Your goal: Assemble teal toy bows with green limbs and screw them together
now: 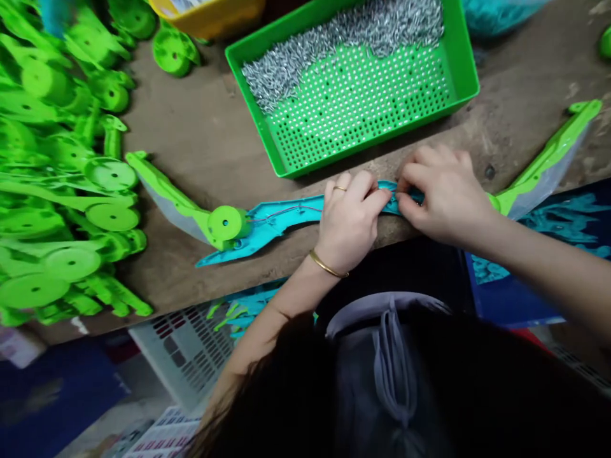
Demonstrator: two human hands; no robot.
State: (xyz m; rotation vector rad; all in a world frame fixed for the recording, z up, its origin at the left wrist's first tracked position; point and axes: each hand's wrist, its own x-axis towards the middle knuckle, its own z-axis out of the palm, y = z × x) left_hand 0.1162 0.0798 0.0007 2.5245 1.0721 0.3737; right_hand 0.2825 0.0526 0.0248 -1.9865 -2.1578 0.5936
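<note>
A long blue plastic shell (279,216), like the body of a toy bow, lies open side up along the table's front edge. A thin wire runs inside it. At its left end sits a green limb (179,202) with a round green hub (226,224); a matching green limb (544,162) slants up at the right. My left hand (351,219) is closed over the middle of the shell, thumb and forefinger together. Just to its right, my right hand (436,191) straddles the shell with bent, pinching fingers. Whatever small part lies under those fingertips is hidden.
Behind the shell stands a green perforated basket (363,102) with many small screws (344,38). Green plastic parts (62,191) are heaped on the left. A yellow container (214,19) is at the back. Below the table edge are a pale crate (186,356) and a blue bin (515,305).
</note>
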